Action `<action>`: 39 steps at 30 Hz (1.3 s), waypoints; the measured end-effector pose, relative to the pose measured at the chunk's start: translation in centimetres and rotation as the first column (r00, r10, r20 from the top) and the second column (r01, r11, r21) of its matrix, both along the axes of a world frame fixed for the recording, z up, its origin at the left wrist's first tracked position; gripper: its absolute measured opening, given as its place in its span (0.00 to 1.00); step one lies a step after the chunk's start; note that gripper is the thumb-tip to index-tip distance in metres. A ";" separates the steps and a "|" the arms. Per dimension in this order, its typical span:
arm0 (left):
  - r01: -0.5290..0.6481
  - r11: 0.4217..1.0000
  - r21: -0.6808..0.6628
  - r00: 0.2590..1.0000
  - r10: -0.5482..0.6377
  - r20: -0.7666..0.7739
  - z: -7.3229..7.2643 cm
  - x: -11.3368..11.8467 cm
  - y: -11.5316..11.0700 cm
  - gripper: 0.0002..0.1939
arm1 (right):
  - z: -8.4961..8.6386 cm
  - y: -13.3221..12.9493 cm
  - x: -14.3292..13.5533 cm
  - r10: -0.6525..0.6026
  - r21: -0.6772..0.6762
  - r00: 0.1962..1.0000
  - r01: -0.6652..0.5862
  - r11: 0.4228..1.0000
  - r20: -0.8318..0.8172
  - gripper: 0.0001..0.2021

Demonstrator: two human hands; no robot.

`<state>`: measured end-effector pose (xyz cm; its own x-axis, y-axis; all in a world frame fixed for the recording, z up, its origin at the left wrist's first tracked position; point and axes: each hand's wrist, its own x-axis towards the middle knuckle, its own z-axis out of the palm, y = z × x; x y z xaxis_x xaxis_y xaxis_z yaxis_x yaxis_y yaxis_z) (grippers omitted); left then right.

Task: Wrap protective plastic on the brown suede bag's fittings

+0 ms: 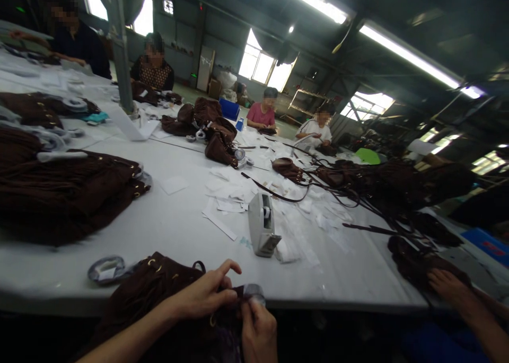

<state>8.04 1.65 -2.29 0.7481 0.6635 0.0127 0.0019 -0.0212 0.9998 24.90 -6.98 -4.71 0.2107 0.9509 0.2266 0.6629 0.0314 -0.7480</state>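
A dark brown bag with gold eyelets lies at the table's near edge, in front of me. My left hand rests over its right part, index finger raised and bent, the thumb side against a dark strap end. Close beside it, my right hand has its fingers pinched on that strap end, where a clear plastic wrap shows. A roll of clear wrapping lies left of the bag. Beyond my hands stands a grey tape dispenser.
Brown bags are piled at the left, mid-table and right. Paper scraps and dark straps lie around the dispenser. At the right edge, another person's hand touches a brown bag. Several people sit across the table. A metal post stands at left.
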 end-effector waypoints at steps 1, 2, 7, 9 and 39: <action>-0.031 0.998 0.056 1.000 0.031 0.005 0.2 0.1 -0.1 0.21 | 0.2 0.0 0.1 -0.004 0.004 1.000 0.004 1.000 0.012 0.17; -0.062 0.991 0.119 0.998 0.061 0.005 0.4 0.1 -0.1 0.22 | 0.2 0.0 0.1 -0.006 0.016 1.000 0.005 1.000 0.030 0.17; -0.019 0.915 0.403 0.995 0.058 -0.086 2.8 0.6 0.2 0.10 | 0.0 0.2 0.5 0.006 0.094 0.999 -0.010 0.996 0.045 0.18; 0.037 0.877 0.479 0.988 0.040 -0.150 3.6 1.0 0.6 0.07 | 0.2 0.4 0.9 0.008 0.119 0.999 -0.013 0.993 0.041 0.17; 0.101 0.733 0.673 0.865 0.270 -0.424 0.7 -2.1 -1.9 0.06 | 3.2 3.4 0.6 -0.086 -0.211 0.844 -0.033 0.977 -0.530 0.19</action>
<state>5.90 -0.23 -1.55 0.7198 0.6804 0.1374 0.4916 -0.6394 0.5912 25.50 -3.60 -1.52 0.2673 0.9552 -0.1267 0.1574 -0.1730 -0.9723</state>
